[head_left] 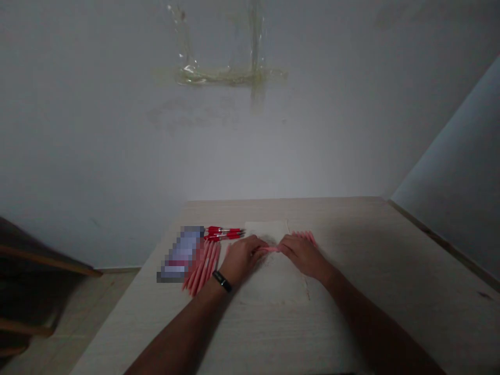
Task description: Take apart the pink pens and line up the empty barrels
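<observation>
Above a pale sheet [273, 286] on the table, my two hands meet at a slim pink pen [270, 249] held level between them. My left hand [246, 255], with a black band on its wrist, is closed around the pen's left end. Fingers of my right hand [302, 253] pinch its right end. The grips cover most of the pen, so its tip cannot be made out. Several more pink pens [203, 268] lie side by side left of my left wrist. Another row of pink pens [304, 235] shows just beyond my right hand, partly hidden by it.
Several red pens [224, 234] lie behind the left pink ones. A blurred-out phone-like rectangle [182, 254] is at the table's left side. The wooden table [390, 291] meets a wall with peeling tape [219, 78]. Thin cord-like strands [307, 289] lie along the sheet's right edge.
</observation>
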`<action>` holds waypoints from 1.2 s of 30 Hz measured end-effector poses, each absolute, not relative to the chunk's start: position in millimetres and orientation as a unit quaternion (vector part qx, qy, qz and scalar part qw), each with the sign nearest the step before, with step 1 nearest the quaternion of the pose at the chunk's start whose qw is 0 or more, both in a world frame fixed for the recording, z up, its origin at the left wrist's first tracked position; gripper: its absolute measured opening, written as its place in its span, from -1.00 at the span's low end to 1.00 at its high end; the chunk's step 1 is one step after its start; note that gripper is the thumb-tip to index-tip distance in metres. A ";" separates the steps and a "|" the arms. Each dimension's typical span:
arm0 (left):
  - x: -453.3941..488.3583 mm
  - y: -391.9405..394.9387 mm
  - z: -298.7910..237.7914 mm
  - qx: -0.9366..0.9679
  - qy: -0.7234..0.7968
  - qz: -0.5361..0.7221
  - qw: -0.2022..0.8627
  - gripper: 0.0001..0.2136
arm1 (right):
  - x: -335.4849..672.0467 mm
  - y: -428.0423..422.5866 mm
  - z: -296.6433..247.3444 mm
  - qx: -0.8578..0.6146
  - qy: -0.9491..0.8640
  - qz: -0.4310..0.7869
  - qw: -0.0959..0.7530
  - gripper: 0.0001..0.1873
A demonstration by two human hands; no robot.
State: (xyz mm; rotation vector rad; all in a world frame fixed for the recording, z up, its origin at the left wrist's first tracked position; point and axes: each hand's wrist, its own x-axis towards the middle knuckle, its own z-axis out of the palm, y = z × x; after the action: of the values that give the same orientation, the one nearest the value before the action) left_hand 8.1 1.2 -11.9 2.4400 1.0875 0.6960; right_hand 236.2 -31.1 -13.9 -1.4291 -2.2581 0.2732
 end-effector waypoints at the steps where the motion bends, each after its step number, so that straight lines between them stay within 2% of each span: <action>1: 8.2 1.0 -12.0 0.868 0.387 0.248 0.189 -0.78 | 236.0 -30.8 -14.6 -0.520 -0.819 0.098 0.220 -0.60; 6: 8.6 0.5 -11.1 0.868 0.389 0.246 0.187 -0.78 | 232.4 -32.0 -15.4 -0.559 -0.796 0.081 0.216 -0.84; 9: 9.0 0.4 -10.6 0.867 0.390 0.246 0.187 -0.78 | 231.4 -33.2 -13.1 -0.571 -0.786 0.084 0.223 -0.78; 15: 9.4 -0.5 -11.1 0.868 0.383 0.252 0.192 -0.78 | 232.9 -32.3 -11.0 -0.501 -0.826 0.100 0.236 -0.66; 19: 8.7 -0.9 -10.0 0.868 0.387 0.246 0.190 -0.77 | 232.1 -32.2 -13.9 -0.535 -0.807 0.088 0.235 -0.88; 23: 9.0 -1.5 -8.8 0.867 0.392 0.241 0.192 -0.78 | 231.1 -33.7 -14.1 -0.553 -0.791 0.094 0.245 -0.82; 30: 11.1 -3.2 -9.6 0.857 0.397 0.253 0.209 -0.86 | 232.3 -29.7 -14.3 -0.485 -0.830 0.142 0.237 -0.74; 35: 10.8 -2.7 -7.7 0.862 0.392 0.246 0.205 -0.89 | 230.9 -30.3 -12.6 -0.473 -0.829 0.149 0.259 -0.95; 36: 10.7 -2.7 -7.2 0.863 0.391 0.246 0.203 -0.89 | 230.7 -30.8 -12.1 -0.473 -0.828 0.147 0.265 -0.94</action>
State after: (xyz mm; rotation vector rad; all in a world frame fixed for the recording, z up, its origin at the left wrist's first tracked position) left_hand 10.7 -2.7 -7.2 2.4086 1.0908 0.6870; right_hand 230.7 -30.8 -12.1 -1.2777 -2.2362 0.3974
